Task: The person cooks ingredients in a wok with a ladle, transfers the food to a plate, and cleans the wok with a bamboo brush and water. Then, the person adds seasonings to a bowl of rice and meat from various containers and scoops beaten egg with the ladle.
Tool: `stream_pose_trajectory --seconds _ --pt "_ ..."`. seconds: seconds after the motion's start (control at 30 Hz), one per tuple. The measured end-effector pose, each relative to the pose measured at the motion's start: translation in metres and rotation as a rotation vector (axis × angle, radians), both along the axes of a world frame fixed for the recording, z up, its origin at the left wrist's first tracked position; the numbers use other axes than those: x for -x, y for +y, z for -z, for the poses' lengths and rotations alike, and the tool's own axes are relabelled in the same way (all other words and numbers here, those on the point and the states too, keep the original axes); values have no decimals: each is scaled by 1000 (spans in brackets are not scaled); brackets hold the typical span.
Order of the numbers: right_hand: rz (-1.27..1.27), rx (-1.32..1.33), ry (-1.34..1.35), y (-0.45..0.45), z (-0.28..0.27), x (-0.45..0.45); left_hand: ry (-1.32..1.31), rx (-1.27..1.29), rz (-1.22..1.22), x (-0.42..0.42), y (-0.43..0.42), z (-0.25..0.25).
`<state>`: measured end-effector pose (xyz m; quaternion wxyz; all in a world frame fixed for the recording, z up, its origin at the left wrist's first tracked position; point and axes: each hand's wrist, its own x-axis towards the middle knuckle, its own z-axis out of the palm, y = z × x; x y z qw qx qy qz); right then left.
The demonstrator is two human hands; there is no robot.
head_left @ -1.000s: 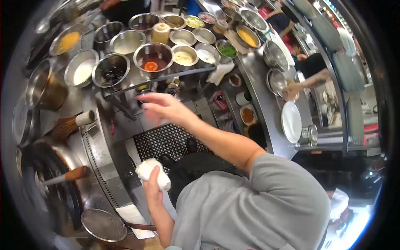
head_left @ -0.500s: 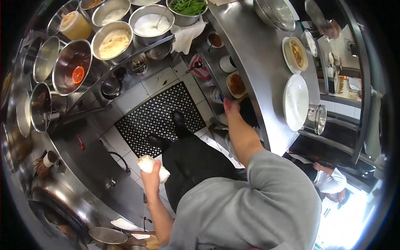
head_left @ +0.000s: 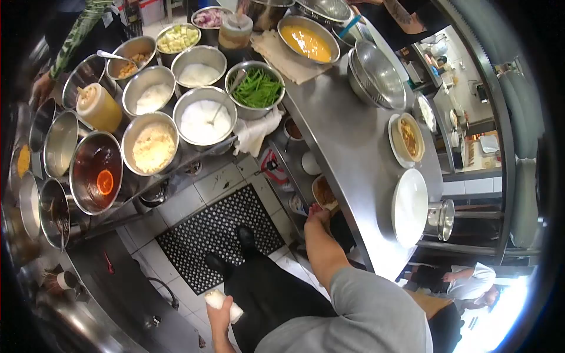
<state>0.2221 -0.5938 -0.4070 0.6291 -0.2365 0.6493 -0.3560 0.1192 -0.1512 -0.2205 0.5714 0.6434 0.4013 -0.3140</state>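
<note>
My left hand (head_left: 220, 315) is closed around a bunched white cloth (head_left: 215, 299), low beside my left leg. On the other side, my right hand (head_left: 318, 214) reaches under the steel counter. Its fingertips are at the near edge of a white tub (head_left: 322, 189) of orange-brown food on the lower shelf. The fingers look small and bunched, and I cannot tell whether they grip the tub's rim. A white cylindrical container (head_left: 309, 163) stands just behind the tub.
Steel bowls stand crowded at the left, among them green beans (head_left: 256, 88) and a red sauce (head_left: 97, 173). The counter (head_left: 329, 123) holds a white oval plate (head_left: 410, 209) and colanders (head_left: 379, 73). A black mat (head_left: 220, 238) covers the floor. Another person's patterned sleeve (head_left: 79, 35) shows top left.
The view has tilted up, so more bowls and a colander show at the top. My left hand still holds the cloth. My right hand stays by the tub.
</note>
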Motion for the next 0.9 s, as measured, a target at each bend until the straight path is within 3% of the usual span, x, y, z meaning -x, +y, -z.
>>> stream_pose_trajectory --seconds 0.23,0.43,0.53,0.83,0.9 --pt "-91 91 73 -9 16 -2 -137 -106 5 11 28 30" --pt "-63 -56 -37 18 26 3 -76 -120 122 29 51 53" --pt "-89 -4 -117 48 20 13 -127 -131 194 27 50 48" --pt "-566 81 206 117 -29 82 -180 -172 438 28 66 55" --pt "-717 101 156 125 -46 105 -155 -238 513 26 69 50"
